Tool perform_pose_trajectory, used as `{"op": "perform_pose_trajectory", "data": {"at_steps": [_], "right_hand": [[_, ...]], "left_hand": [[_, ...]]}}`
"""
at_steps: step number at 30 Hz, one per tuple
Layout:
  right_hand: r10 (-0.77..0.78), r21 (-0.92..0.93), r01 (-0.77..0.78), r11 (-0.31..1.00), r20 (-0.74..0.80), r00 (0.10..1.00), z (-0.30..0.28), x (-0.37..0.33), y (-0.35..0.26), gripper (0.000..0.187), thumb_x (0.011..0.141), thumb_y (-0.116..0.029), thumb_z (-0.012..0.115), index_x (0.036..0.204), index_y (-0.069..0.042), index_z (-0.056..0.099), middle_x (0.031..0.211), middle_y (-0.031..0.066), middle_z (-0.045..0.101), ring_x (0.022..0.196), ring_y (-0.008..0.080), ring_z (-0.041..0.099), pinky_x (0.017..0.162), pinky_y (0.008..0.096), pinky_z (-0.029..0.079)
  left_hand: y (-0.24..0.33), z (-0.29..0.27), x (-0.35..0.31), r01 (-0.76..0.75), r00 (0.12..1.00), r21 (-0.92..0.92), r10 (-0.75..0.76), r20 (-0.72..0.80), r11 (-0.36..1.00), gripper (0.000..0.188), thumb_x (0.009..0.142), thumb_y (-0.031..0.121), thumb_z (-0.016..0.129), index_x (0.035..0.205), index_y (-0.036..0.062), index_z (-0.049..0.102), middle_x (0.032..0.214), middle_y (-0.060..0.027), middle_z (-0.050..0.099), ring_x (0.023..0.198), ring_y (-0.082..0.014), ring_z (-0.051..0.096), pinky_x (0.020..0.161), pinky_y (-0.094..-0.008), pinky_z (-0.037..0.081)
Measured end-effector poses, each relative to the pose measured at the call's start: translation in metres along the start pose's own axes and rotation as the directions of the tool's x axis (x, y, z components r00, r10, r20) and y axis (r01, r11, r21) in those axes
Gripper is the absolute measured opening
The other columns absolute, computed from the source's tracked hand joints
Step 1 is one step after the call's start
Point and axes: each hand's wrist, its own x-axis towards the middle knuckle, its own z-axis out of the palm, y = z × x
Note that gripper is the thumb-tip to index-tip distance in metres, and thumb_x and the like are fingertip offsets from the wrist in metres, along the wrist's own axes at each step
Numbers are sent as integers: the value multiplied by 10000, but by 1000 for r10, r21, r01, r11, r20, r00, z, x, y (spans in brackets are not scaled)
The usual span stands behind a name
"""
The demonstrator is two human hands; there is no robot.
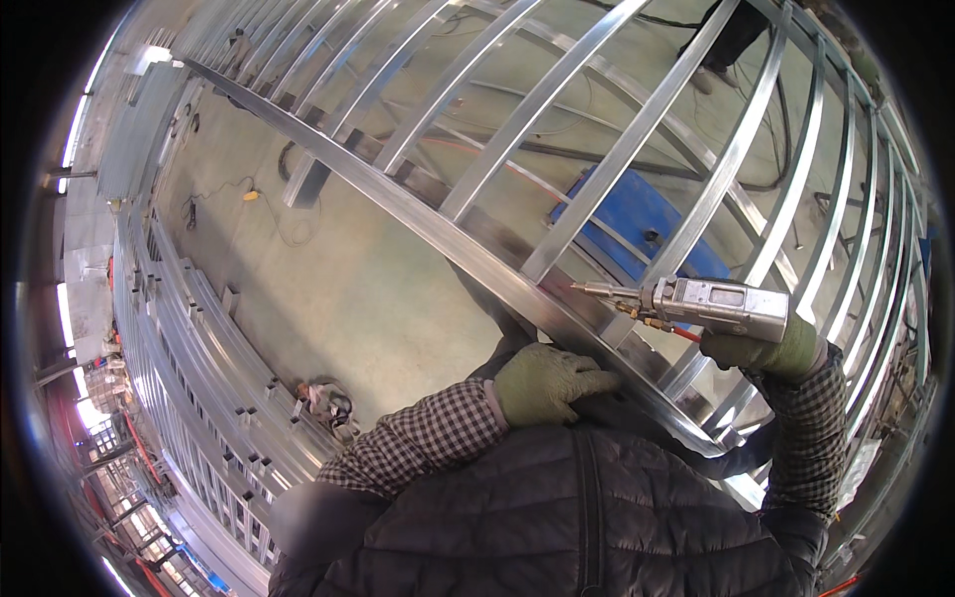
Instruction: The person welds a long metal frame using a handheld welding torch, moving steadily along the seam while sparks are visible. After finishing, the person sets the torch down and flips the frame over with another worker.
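Observation:
My right hand (pixel 766 348), in a green glove, is wrapped around the grip of a silver handheld welding gun (pixel 724 303). Its narrow copper-coloured nozzle points left, with the tip just above the long rail of a metal frame (pixel 438 231). Thin hoses, one of them red, run beneath the gun's body. My left hand (pixel 542 385), also gloved in green, lies low beside the rail's near edge with its fingers stretched to the right. Whatever sits under its palm is hidden. Square-tube bars (pixel 602 194) leave the rail in a row.
Beneath the bars a blue box-shaped thing (pixel 647 224) is on the floor. Stacked metal profiles (pixel 199 338) fill the left side. A cable with a yellow piece (pixel 251 196) lies on the floor. Another person's dark-clothed legs (pixel 724 45) show at the top right.

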Motion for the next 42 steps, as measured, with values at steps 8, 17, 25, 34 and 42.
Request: {"op": "perform_pose_trajectory", "data": {"at_steps": [8,17,25,34,42], "right_hand": [[80,85,-86,993,74,994,10,-43,34,561,947,-151,770,1454,7,587,1052,70,746,826,123,673,726,290,580],[-198,47,194,980,105,974,8,-52,73,499,984,-138,745,1428,36,599,1191,144,719,989,213,691,866,332,575],[-389,24,390,921,143,910,5,-39,84,512,996,-187,734,1444,21,598,1337,161,694,1153,246,685,992,356,560],[-301,46,298,954,139,943,6,-39,79,495,973,-154,742,1423,11,616,1259,155,723,1082,232,712,958,344,575],[-466,-29,471,881,109,878,6,-37,89,495,986,-191,759,1414,18,623,1313,171,709,1162,278,698,995,364,569]], "left_hand": [[18,31,18,26,990,-157,-4,141,987,749,659,196,843,1388,197,669,1198,-69,731,1066,-311,717,900,-438,596],[26,42,36,26,980,-105,-4,197,994,742,666,210,839,1387,201,667,1214,-69,728,1104,-311,707,943,-429,585],[21,41,43,-18,993,-107,30,111,994,665,710,297,859,1352,226,699,1271,-46,725,1205,-318,656,1054,-469,514],[21,29,51,-31,968,-86,52,246,996,704,826,525,804,1442,227,639,1462,-82,640,1385,-311,566,1161,-463,445],[14,42,47,-21,987,-186,50,153,982,517,859,396,810,1340,226,727,1012,-5,807,954,-212,764,890,-374,581]]}}
